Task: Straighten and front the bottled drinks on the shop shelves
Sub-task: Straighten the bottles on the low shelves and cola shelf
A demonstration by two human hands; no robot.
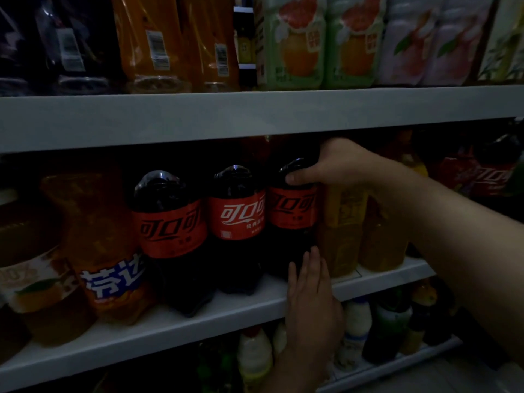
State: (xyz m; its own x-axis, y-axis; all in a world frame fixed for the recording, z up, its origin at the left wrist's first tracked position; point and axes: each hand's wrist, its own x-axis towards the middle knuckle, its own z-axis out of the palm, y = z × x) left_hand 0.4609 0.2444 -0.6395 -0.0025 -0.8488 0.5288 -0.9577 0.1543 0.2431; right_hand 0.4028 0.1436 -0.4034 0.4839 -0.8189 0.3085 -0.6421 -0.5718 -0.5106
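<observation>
Cola bottle (292, 208) gripped at shoulder by right hand (340, 163), fingers curled; left hand (312, 302) below, fingers straight, pressed together against base.

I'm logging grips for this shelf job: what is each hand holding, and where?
The right hand grips the third cola bottle at its shoulder. The left hand holds nothing; its straight fingers touch the base.

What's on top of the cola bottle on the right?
A right hand grips the top of that cola bottle, with the thumb in front. The cap cannot be seen: the hand and the dark shadow cover it.
</observation>
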